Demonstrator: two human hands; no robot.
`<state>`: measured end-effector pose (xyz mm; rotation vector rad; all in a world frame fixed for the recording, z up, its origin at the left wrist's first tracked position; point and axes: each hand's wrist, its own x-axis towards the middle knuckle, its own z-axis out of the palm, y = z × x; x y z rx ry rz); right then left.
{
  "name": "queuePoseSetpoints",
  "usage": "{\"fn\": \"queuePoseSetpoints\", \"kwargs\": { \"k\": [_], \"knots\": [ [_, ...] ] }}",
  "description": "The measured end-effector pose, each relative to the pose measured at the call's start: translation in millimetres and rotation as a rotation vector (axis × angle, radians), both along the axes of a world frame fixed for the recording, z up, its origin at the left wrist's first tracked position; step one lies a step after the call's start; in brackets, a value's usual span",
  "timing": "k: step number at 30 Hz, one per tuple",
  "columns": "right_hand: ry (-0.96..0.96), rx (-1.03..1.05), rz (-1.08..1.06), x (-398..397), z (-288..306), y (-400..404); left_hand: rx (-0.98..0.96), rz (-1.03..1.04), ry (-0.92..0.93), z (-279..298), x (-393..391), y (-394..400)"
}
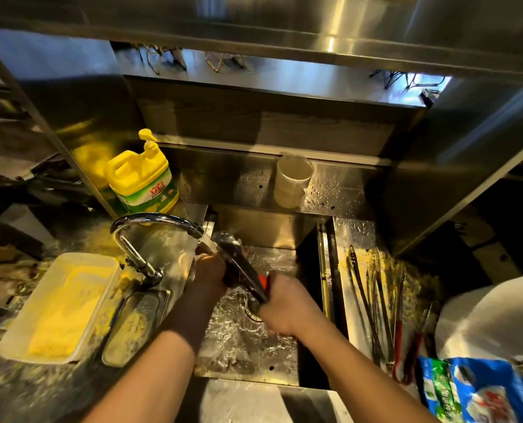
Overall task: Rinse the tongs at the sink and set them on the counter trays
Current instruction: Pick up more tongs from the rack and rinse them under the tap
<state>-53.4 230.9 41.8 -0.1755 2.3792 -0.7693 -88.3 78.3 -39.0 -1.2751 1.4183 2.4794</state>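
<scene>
Metal tongs point(241, 264) with a red handle part are held slanted over the steel sink point(248, 340), their tips up under the chrome faucet point(159, 221) spout. Water runs over the tips and ripples in the basin. My right hand point(287, 306) is closed around the handle end. My left hand point(208, 270) grips the tongs nearer the tips. Several other tongs point(376, 303), some with red handles, lie on the wet counter to the right of the sink.
A yellow dish-soap jug point(142, 178) stands behind the faucet. A white tub point(61, 306) with yellow contents and a small steel pan point(135, 325) sit left of the sink. A clear measuring cup point(292, 181) stands at the back. A blue bag point(479, 389) lies bottom right.
</scene>
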Motion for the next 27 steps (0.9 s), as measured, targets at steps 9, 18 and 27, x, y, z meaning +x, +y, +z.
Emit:
{"fn": "queuePoseSetpoints", "kwargs": {
  "k": [9, 18, 27],
  "knots": [
    [-0.031, -0.107, -0.093, -5, 3, 2, -0.022, -0.062, -0.026, -2, -9, 5],
    [-0.014, -0.073, -0.028, -8, 7, 2, 0.030, -0.108, -0.106, -6, -8, 9],
    [-0.106, -0.154, -0.117, -8, 6, 48, -0.297, -0.002, -0.228, -18, 6, -13]
  ]
}}
